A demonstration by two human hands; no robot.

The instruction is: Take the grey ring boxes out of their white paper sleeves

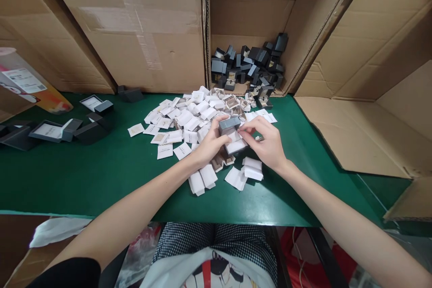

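My left hand (211, 144) grips a small dark grey jewellery-style box (230, 123) from its left side, with the lid raised. A white card insert (235, 145) sits in the box. At the box's right edge, my right hand (266, 141) pinches with thumb and index finger at the white insert. Beneath and behind both hands spreads a heap of white folded card inserts (192, 114). Several more white inserts (252, 168) lie in front of the hands on the green table.
Many dark boxes (249, 65) are piled in an open carton (253, 13) at the back. Several opened dark boxes (49, 130) stand at the left beside a tilted printed plastic tub (33, 83). Cardboard flaps (351, 130) border the right side of the green table (135, 189).
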